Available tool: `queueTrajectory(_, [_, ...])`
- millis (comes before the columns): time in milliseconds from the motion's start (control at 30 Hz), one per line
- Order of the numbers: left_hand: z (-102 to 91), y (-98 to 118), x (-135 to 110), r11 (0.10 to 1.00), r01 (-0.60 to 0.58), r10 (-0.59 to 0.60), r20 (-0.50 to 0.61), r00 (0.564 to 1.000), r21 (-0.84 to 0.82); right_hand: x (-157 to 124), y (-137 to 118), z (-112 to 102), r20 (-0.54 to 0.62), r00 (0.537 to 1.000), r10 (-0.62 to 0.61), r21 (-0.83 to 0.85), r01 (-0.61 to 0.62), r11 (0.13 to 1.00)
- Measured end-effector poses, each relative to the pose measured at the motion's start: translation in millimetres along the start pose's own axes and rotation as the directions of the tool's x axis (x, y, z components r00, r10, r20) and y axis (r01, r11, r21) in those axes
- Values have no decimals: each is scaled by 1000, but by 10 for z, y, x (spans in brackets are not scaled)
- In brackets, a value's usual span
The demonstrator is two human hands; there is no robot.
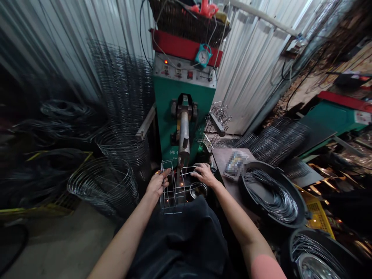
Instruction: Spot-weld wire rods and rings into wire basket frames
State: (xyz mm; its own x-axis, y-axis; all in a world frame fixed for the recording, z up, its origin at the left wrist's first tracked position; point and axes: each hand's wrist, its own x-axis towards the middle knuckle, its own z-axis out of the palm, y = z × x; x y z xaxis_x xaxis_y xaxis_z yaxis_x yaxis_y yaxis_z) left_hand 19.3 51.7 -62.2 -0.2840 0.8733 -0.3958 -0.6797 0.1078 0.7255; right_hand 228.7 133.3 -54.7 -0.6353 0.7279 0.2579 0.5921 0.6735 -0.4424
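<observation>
My left hand (158, 182) is closed on the left side of a small wire basket frame (174, 197) made of thin metal rods. The frame sits just above my lap, below the electrode arm (183, 135) of a green spot welding machine (164, 116). My right hand (203, 173) pinches a thin metal wire (188, 170) that reaches left toward the frame under the electrode. Whether the wire touches the frame I cannot tell. A small round metal dish (198, 190) lies below my right hand.
Stacks of wire rings (103, 186) stand at the left. On the right, a table (223, 162) carries a plastic bag, beside a black tub (247, 197) of bent wires. Another tub (293, 248) is nearer. Metal bars (147, 122) jut from the machine's sides.
</observation>
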Motion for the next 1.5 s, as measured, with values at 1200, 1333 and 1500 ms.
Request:
queueTrajectory(1200, [46,19,139,993,-55,49,-65,997,-104,166,141,32,-77,994,79,180,-64,982])
queueTrajectory(1333, [79,46,197,993,-42,34,-72,997,-112,222,163,21,-59,993,100,176,-89,980])
queueTrajectory(1500, [86,70,253,994,-8,-1,-81,997,-106,270,182,27,-53,991,122,175,-111,978])
